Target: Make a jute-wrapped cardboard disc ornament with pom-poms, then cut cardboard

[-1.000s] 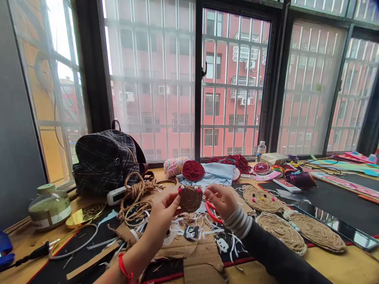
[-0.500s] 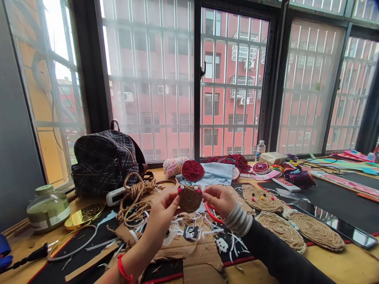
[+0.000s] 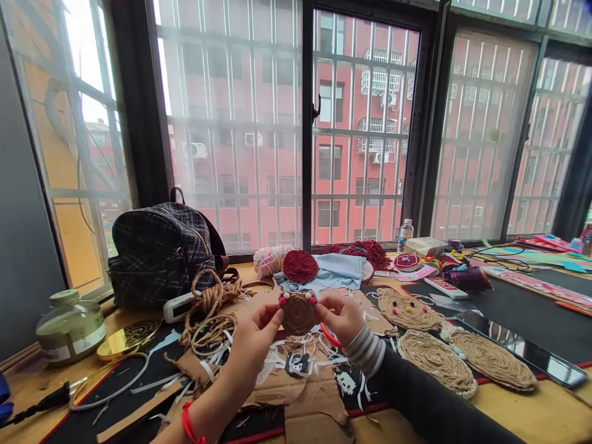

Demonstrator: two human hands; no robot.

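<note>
A small round jute-rope disc [image 3: 299,314] with pink and white pom-poms at its upper left and upper right edges is held up above the table. My left hand [image 3: 259,327] pinches its left edge between thumb and fingers. On the opposite edge, my right hand [image 3: 341,317] grips it the same way. Behind and below the disc are cut cardboard [image 3: 314,401] and tangled white strips [image 3: 272,364]. A red ring [image 3: 329,334] lies partly hidden by my right hand. Larger rope discs [image 3: 435,362] rest to the right.
On the left are a plaid backpack [image 3: 152,256], a glass jar [image 3: 69,330], a gold lid [image 3: 127,340] and coiled rope [image 3: 215,299]. Maroon yarn [image 3: 300,266] and blue cloth [image 3: 337,270] lie behind. A bottle [image 3: 406,235], white remote [image 3: 446,288] and dark glossy tablet [image 3: 522,348] are rightward.
Both hands have barely moved and still hold the disc. My right fingers sit slightly lower against its edge, and the whole view has shifted a little.
</note>
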